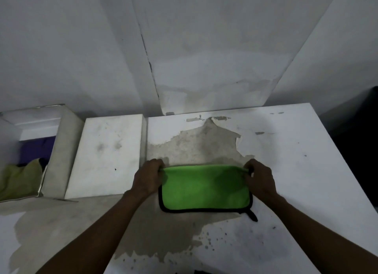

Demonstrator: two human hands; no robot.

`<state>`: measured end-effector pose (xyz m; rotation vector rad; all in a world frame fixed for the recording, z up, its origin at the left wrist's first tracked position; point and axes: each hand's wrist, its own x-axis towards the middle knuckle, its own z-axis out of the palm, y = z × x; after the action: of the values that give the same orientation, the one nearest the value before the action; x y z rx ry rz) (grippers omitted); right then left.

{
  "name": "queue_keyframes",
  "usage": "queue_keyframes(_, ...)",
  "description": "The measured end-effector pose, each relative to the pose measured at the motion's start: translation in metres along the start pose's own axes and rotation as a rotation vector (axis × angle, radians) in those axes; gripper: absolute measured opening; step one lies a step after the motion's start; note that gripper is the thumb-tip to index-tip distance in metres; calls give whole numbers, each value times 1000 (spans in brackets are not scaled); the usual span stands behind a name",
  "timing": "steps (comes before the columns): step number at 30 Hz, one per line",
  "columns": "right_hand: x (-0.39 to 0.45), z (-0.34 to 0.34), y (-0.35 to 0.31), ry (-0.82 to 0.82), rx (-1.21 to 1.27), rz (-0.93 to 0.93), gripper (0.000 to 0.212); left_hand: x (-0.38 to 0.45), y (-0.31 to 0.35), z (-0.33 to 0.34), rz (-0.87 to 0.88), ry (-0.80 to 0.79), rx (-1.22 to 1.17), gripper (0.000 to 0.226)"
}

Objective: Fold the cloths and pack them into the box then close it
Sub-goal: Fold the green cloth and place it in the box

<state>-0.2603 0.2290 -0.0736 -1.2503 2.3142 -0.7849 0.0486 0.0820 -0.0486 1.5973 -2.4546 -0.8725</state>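
Presently, item one: a bright green microfibre cloth with black piped edging [205,187], folded once to a flat oblong, lying on the worn white table with peeling paint [286,151], near the middle of its width and closer to the far edge than to the near one. The long axis runs left to right, roughly parallel to the table's far edge. The fold line is the far long side; the black-edged open sides face the person. A small black hanging loop [253,215] sticks out at the near right corner.

Item two: the left hand [147,176], fingers curled and pinching the far left corner of the cloth. Item three: the right hand [259,178], fingers likewise curled and pinching the far right corner. Each hand sits at one end of the long axis, so neither is nearer to the cloth; both have it.

Item four: an open white cardboard box [59,151] at the table's left edge, well apart from the cloth, holding a crumpled olive-green cloth [19,179] over something dark blue. Its white lid flap [108,153] lies open and flat between box and cloth. The left hand is the nearer to it.

Judgement: the next fold likely brings one short end across to the other, halving the long axis, before the cloth travels left to the box.
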Motion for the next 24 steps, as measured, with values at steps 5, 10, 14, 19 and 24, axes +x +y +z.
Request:
queue_keyframes(5,-8,-3,1,23,26,-98,29,-6,-9,-2,93,-7,-56,16)
queue_keyframes(10,-39,-6,16,-1,-56,-203,39,-35,-20,11,212,29,-29,21)
queue_keyframes(14,-59,-10,25,-42,-160,-322,25,-60,-29,25,345,27,48,23)
queue_keyframes(19,-67,-1,34,-69,-277,-328,44,-78,-35,41,388,-18,135,8)
queue_keyframes(24,-73,-1,36,-66,-333,-335,42,-82,-34,50,408,-31,224,16)
